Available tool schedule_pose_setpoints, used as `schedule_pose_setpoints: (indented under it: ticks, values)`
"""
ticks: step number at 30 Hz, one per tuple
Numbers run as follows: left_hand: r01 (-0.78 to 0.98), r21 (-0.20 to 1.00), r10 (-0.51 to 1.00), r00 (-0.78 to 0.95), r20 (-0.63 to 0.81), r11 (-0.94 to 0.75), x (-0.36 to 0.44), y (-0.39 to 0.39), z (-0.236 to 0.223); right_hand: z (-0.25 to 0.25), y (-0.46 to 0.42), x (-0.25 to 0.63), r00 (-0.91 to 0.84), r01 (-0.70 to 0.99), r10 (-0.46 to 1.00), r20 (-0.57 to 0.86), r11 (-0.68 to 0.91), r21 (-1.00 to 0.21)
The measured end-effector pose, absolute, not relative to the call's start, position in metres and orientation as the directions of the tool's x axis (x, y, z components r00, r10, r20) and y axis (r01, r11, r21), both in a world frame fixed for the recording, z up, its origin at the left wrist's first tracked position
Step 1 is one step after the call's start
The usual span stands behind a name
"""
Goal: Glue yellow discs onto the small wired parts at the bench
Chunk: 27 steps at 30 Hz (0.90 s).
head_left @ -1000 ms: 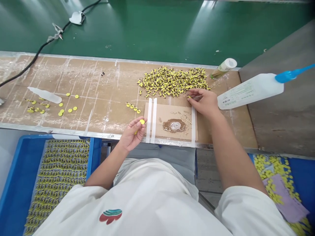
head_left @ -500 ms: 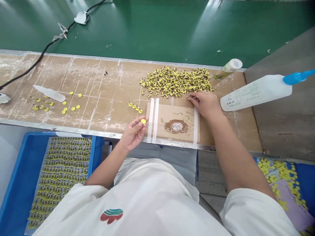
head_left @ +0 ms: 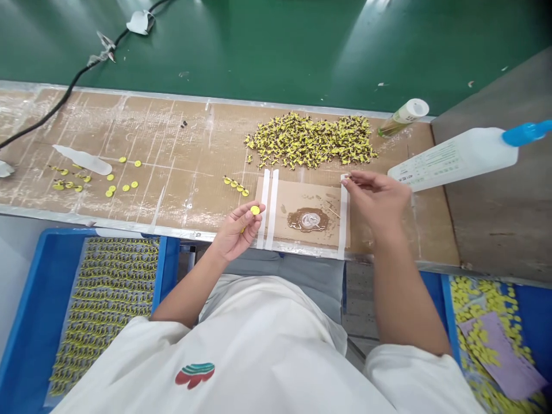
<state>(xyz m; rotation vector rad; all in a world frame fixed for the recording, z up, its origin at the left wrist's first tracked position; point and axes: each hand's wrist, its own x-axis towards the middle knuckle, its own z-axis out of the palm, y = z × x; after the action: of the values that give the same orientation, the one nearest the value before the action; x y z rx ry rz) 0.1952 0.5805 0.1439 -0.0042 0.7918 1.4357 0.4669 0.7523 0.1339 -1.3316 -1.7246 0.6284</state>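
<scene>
My left hand [head_left: 236, 233] pinches a small round yellow disc [head_left: 255, 210] between thumb and forefinger, just left of a taped cardboard sheet. A second bit of yellow shows under those fingers. Over the sheet's upper right corner, my right hand [head_left: 379, 201] has thumb and forefinger together; whatever is in the pinch is too small to name. Beyond it lies a heap of small yellow-and-black pieces [head_left: 310, 141]. On the cardboard sheet [head_left: 297, 191] sits a puddle of clear liquid [head_left: 311, 221], with a thin stick [head_left: 333, 213] beside it. A short row of yellow pieces [head_left: 236, 186] lies near my left hand.
A white bottle with blue nozzle [head_left: 461, 158] leans at the right, near a clear tube [head_left: 405, 117]. Loose yellow discs [head_left: 125, 187] and a white dropper-like object [head_left: 84, 160] lie left. Blue trays [head_left: 166, 261] flank me below the table; a black cable [head_left: 64, 98] crosses the left.
My right hand has drawn back from the heap's near edge, toward me and slightly right, above the cardboard's corner. My left hand still holds the yellow disc, almost in place.
</scene>
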Motion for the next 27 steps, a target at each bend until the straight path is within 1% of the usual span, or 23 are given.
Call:
schedule_pose_setpoints:
  ticks: [3,6,10,13,16,24,26,27]
  values:
    - [-0.869,0.457,0.880,-0.057,-0.472,0.189,0.197,0.583,0.142,0.136,0.716,0.467,-0.020,0.465,0.947,0.321,0.293,-0.835]
    - [-0.862,0.462,0.882,-0.040,-0.469,0.207,0.200,0.585,0.140,0.132,0.688,0.470,0.005,0.437,0.957,0.291,0.260,-0.861]
    - [-0.868,0.450,0.881,-0.029,-0.472,0.212,0.204,0.591,0.142,0.121,0.671,0.472,-0.023,0.433,0.966,0.256,0.241,-0.868]
    - [-0.861,0.463,0.884,-0.032,-0.467,0.213,0.206,0.594,0.142,0.113,0.668,0.472,-0.041,0.428,0.966,0.256,0.248,-0.869]
    - [-0.847,0.486,0.895,-0.027,-0.444,0.216,0.206,0.596,0.140,0.110,0.668,0.473,-0.056,0.472,0.951,0.305,0.295,-0.831]
    - [-0.829,0.517,0.920,-0.008,-0.392,0.213,0.208,0.598,0.133,0.104,0.667,0.479,-0.159,0.607,0.872,0.464,0.457,-0.650]
    - [-0.827,0.518,0.922,-0.002,-0.388,0.217,0.209,0.599,0.133,0.104,0.665,0.475,-0.106,0.602,0.863,0.495,0.452,-0.659]
    - [-0.829,0.517,0.924,0.001,-0.382,0.215,0.210,0.599,0.132,0.104,0.663,0.472,-0.048,0.578,0.866,0.497,0.430,-0.694]
